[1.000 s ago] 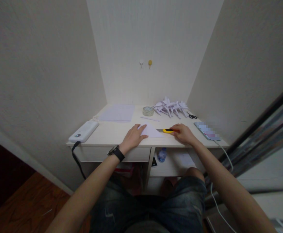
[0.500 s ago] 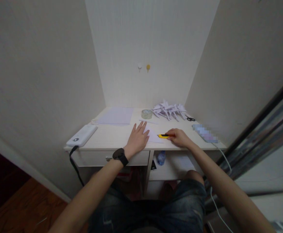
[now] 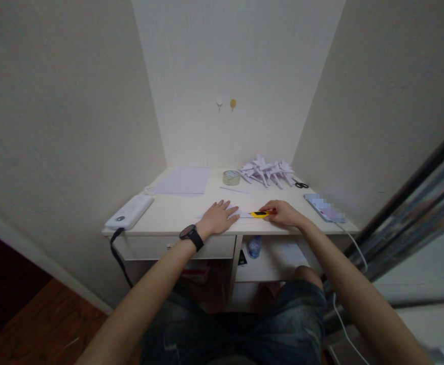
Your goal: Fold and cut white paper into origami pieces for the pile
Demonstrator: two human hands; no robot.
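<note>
Two hands are laid on a pale desk (image 3: 176, 213) set into a narrow white-walled alcove. The left hand (image 3: 217, 219), a dark watch (image 3: 191, 237) at its wrist, is pressed flat with the fingers spread on a folded white paper (image 3: 243, 214) near the front edge. The right hand (image 3: 282, 213) is closed around a yellow utility knife (image 3: 260, 214), whose tip is held against the paper just beside the left fingertips. A white power bank (image 3: 130, 212) is seen at the left edge, with a dark cable hanging from it. Farther back, a stack of plain sheets (image 3: 183, 180), a tape roll (image 3: 231, 177), a heap of folded paper shapes (image 3: 267, 171) and scissors (image 3: 301, 184) are ranged along the wall. A phone (image 3: 324, 207) is placed at the right. Two small hooks (image 3: 226, 104) are fixed to the back wall; wooden flooring is visible at lower left.
</note>
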